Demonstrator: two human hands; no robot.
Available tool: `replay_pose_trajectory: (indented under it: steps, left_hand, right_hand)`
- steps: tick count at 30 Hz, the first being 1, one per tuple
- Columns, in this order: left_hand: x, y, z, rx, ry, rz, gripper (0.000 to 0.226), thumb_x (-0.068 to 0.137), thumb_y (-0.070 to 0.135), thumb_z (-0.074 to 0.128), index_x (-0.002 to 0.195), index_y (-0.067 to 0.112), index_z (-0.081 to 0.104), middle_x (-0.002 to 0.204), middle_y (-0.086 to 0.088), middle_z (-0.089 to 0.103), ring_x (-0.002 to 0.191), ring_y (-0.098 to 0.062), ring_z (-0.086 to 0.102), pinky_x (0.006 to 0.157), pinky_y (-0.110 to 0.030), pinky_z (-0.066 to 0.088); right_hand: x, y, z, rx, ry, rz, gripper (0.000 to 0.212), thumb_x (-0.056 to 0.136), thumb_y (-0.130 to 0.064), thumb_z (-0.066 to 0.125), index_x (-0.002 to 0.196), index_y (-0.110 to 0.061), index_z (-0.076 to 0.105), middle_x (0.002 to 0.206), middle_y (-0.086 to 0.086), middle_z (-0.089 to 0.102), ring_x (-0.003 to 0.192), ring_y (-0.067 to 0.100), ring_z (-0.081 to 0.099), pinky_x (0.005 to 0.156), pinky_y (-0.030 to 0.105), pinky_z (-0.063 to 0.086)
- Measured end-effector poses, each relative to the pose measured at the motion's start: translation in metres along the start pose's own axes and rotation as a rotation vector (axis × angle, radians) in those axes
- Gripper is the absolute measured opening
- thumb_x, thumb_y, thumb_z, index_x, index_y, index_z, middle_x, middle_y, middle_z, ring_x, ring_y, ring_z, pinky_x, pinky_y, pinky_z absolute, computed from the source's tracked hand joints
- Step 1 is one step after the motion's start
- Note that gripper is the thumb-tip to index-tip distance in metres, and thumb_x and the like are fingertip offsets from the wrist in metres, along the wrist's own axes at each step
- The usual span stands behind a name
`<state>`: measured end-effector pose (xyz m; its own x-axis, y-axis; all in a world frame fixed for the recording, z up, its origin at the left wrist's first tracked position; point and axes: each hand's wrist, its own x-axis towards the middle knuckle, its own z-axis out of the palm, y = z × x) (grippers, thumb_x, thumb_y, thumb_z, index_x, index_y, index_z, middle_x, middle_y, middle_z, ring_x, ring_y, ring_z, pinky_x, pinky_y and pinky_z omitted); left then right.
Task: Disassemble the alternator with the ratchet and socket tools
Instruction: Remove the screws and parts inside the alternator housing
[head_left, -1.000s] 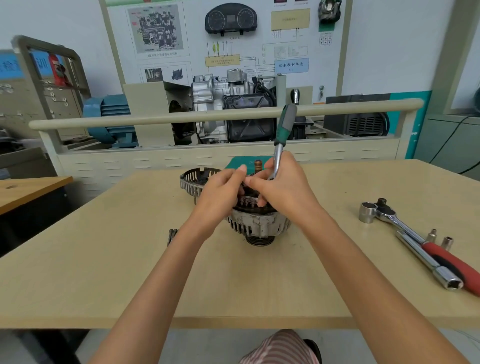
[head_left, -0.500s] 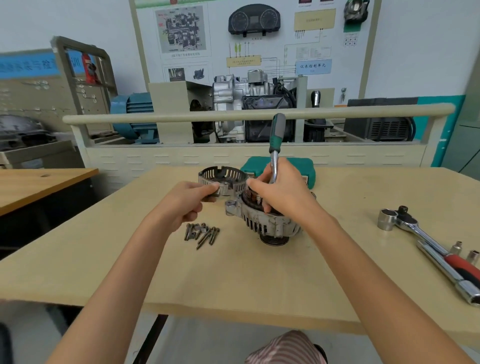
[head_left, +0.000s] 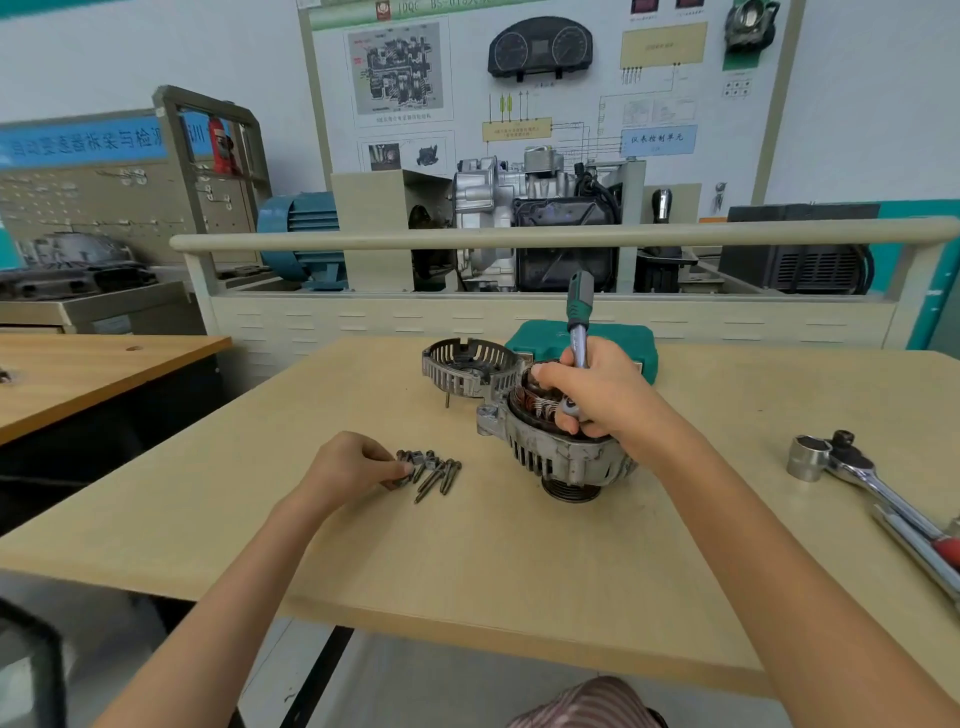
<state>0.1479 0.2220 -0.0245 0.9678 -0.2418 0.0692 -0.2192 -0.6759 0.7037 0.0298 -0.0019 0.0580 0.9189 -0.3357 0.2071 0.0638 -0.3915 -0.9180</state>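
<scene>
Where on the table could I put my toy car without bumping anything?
The bare near strip of the table, below the bolts and alternator, is free. So is the left side beside the slotted cover. It is crowded round the alternator and by the ratchets at right.

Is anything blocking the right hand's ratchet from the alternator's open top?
Nothing visible does. The right hand holds the green-handled ratchet with its head down on the alternator. The removed cover sits behind and apart; the left hand is off at the bolts.
</scene>
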Motion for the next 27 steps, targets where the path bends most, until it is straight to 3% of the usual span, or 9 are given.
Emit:
replay_pose_trajectory:
  steps: [2,5,10,16,19,22,24,27]
  left_hand:
    - [0.0,0.0,0.004,0.06,0.028,0.06,0.021,0.077,0.031,0.076,0.064,0.015,0.072,0.066,0.003,0.071,0.053,0.004,0.055,0.05,-0.011,0.039]
    - [0.0,0.001,0.008,0.158,0.074,0.103,0.022,0.078,0.033,0.075,0.067,0.015,0.068,0.071,0.002,0.068,0.072,-0.014,0.059,0.067,-0.029,0.045]
    - [-0.001,-0.001,0.002,0.262,0.086,0.108,0.019,0.08,0.034,0.073,0.069,0.02,0.064,0.072,0.005,0.061,0.072,-0.015,0.055,0.063,-0.028,0.042]
    - [-0.002,-0.005,0.008,0.017,0.043,0.046,0.02,0.083,0.025,0.07,0.064,0.02,0.069,0.053,0.008,0.067,0.062,-0.003,0.059,0.06,-0.017,0.041]
    - [-0.001,-0.004,0.011,-0.033,0.061,-0.024,0.024,0.086,0.024,0.067,0.062,0.02,0.068,0.049,0.011,0.065,0.047,0.002,0.05,0.043,-0.014,0.033]
    - [0.0,-0.003,0.008,-0.15,0.0,-0.14,0.02,0.089,0.027,0.064,0.077,0.011,0.065,0.05,0.006,0.066,0.028,-0.002,0.034,0.031,-0.013,0.025]
    - [0.001,-0.003,0.004,-0.223,-0.06,-0.192,0.026,0.092,0.032,0.058,0.085,0.007,0.058,0.054,0.002,0.068,0.03,-0.008,0.029,0.033,-0.013,0.022]
    - [0.011,-0.001,0.0,-0.206,0.024,-0.191,0.029,0.098,0.03,0.045,0.091,0.004,0.054,0.064,-0.005,0.065,0.043,-0.016,0.036,0.041,-0.018,0.028]
  right_hand:
    - [0.0,0.0,-0.001,0.002,-0.001,0.008,0.027,0.09,-0.017,0.057,0.076,-0.021,0.033,0.067,0.002,0.044,0.032,0.009,0.042,0.03,0.015,0.024]
    - [-0.002,-0.001,-0.001,0.007,0.003,0.009,0.026,0.091,-0.016,0.055,0.077,-0.02,0.034,0.069,0.003,0.047,0.032,0.009,0.042,0.03,0.015,0.024]
    - [-0.002,0.0,-0.001,0.032,0.018,0.005,0.023,0.09,-0.015,0.055,0.078,-0.019,0.035,0.087,0.011,0.054,0.031,0.009,0.043,0.03,0.016,0.024]
    - [-0.002,-0.001,-0.002,0.04,0.028,0.01,0.022,0.09,-0.016,0.054,0.078,-0.019,0.037,0.087,0.011,0.054,0.032,0.008,0.044,0.031,0.016,0.026]
    - [-0.003,0.0,-0.002,0.029,0.033,0.002,0.021,0.09,-0.015,0.054,0.078,-0.018,0.038,0.086,0.011,0.054,0.033,0.009,0.045,0.03,0.017,0.027]
    - [-0.004,0.001,-0.002,0.036,0.039,-0.001,0.02,0.09,-0.015,0.054,0.078,-0.017,0.038,0.085,0.01,0.054,0.032,0.009,0.044,0.03,0.016,0.026]
    - [-0.004,0.001,-0.003,0.058,0.038,0.005,0.02,0.091,-0.014,0.054,0.077,-0.017,0.038,0.083,0.009,0.054,0.03,0.008,0.044,0.03,0.015,0.026]
    - [-0.005,0.0,-0.003,0.076,0.033,0.01,0.021,0.09,-0.013,0.053,0.076,-0.016,0.039,0.08,0.007,0.053,0.029,0.007,0.044,0.03,0.015,0.025]
